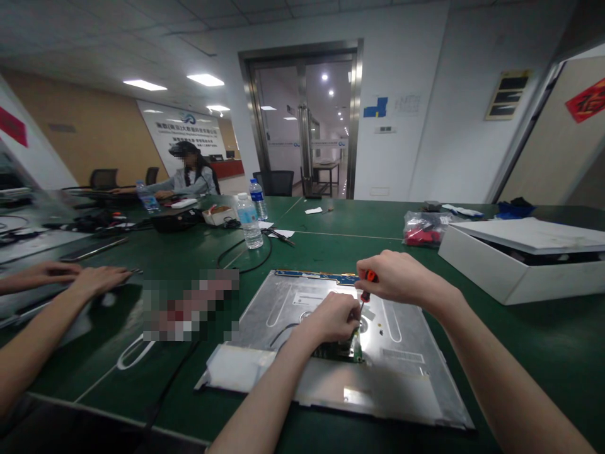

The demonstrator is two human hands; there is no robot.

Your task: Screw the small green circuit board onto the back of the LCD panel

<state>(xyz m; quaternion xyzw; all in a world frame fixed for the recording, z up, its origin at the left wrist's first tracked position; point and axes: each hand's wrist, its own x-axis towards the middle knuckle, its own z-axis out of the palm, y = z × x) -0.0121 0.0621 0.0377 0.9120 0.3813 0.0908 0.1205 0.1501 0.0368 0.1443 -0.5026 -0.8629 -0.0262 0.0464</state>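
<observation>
A flat silver display panel [401, 391] lies back side up on the table before me. My right hand [401, 277] grips a red and black screwdriver [370, 277] from above, its shaft pointing down at the panel. Close to the screwdriver's tip, my left hand [333, 318] has its fingers pinched together over a green circuit board [352, 353]. What lies between those fingers is hidden, and so is most of the board. A narrow blue circuit strip [312, 276] runs along the panel's far edge.
At the left, a co-worker's hands [99, 280] rest over other parts. Water bottles [249, 221] and a black cable [220, 255] lie beyond the panel. A white box [501, 265] and a plastic bag with red contents [423, 230] stand right. Another person [193, 173] sits farther back.
</observation>
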